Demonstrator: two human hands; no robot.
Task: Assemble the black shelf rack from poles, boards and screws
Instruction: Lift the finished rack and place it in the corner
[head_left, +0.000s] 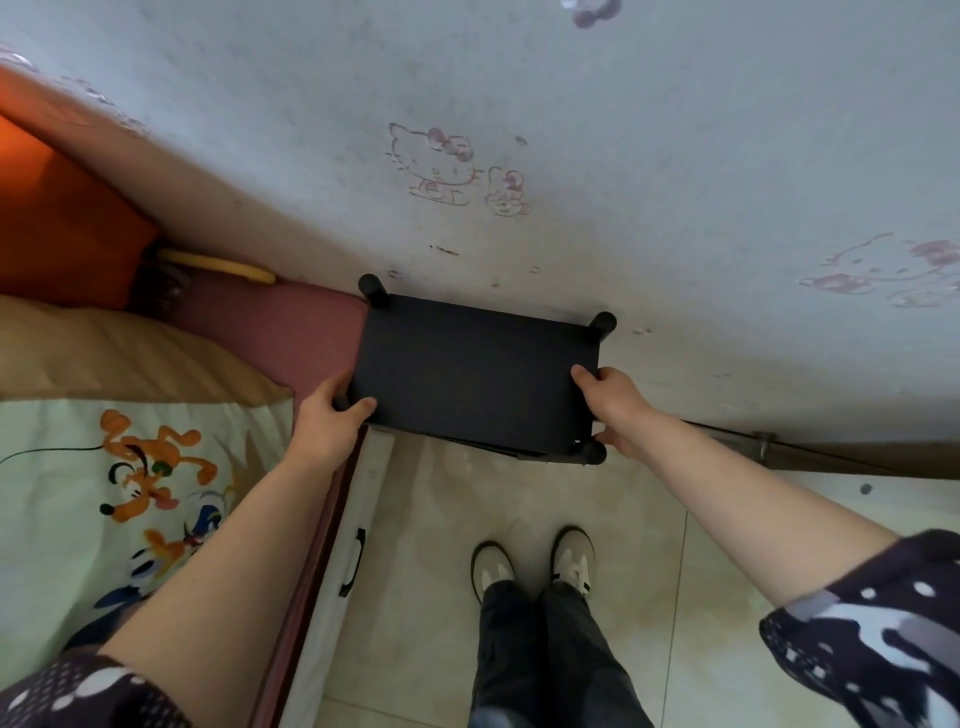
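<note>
**Two hands on the black rack**

Both hands grip the black shelf rack (475, 371), which stands against the wall (623, 130) beside the bed (130, 364). Left hand (332, 415) curls round its edge at 9 o'clock; right hand (610, 402) clasps the edge at 3 o'clock. Shoes (535, 564) stand on the tiles at 6 o'clock.

I'm standing in a bedroom at home, most likely a child's. The wall (649, 130) in front of me is pale and scuffed, with faded cartoon cat stickers (434, 163) on it. To my left is a bed (270, 322) with a reddish frame, a tan cover and a blanket (130, 483) printed with cartoon dogs and ducks. An orange cabinet (57, 218) sits in the corner beyond it. Under my sneakers (571, 558) the floor (431, 597) is glossy beige tile.
</note>
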